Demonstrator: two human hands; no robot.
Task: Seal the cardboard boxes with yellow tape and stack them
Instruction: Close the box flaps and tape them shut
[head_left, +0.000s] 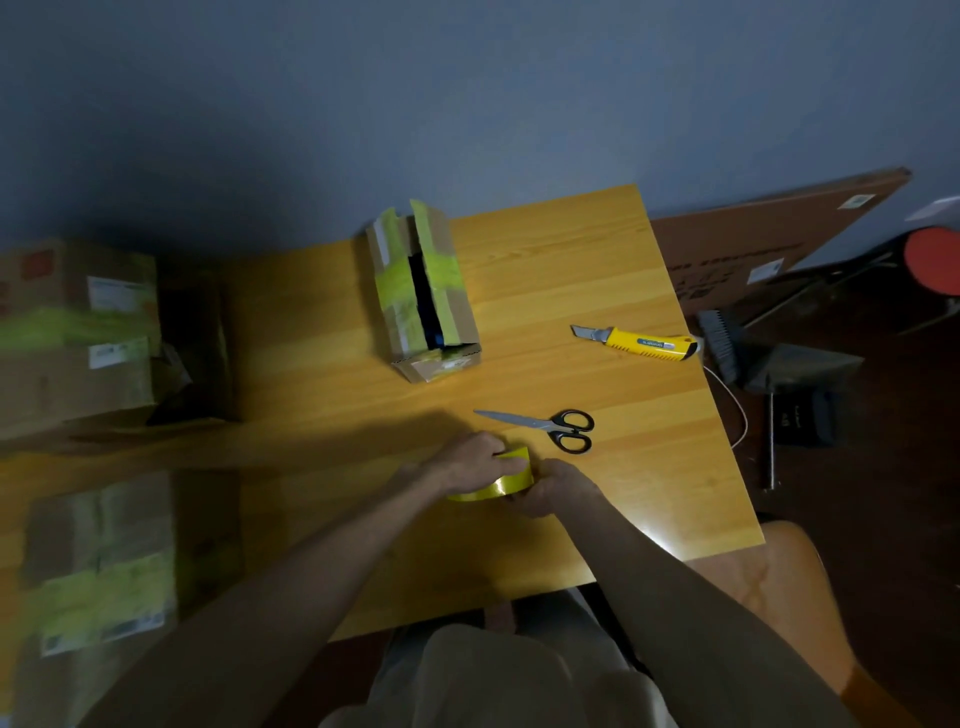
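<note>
A roll of yellow tape lies between both my hands near the table's front. My left hand grips it from the left and top. My right hand holds it from the right. A small cardboard box stands at the back of the wooden table, its top flaps parted with a dark gap and old yellow tape across them. Two bigger boxes with yellow tape sit at the left: one at the back left, one at the front left, both blurred.
Black-handled scissors lie just beyond my hands. A yellow utility knife rests near the table's right edge. To the right on the dark floor are a flat cardboard sheet, a brush and dustpan and a cord.
</note>
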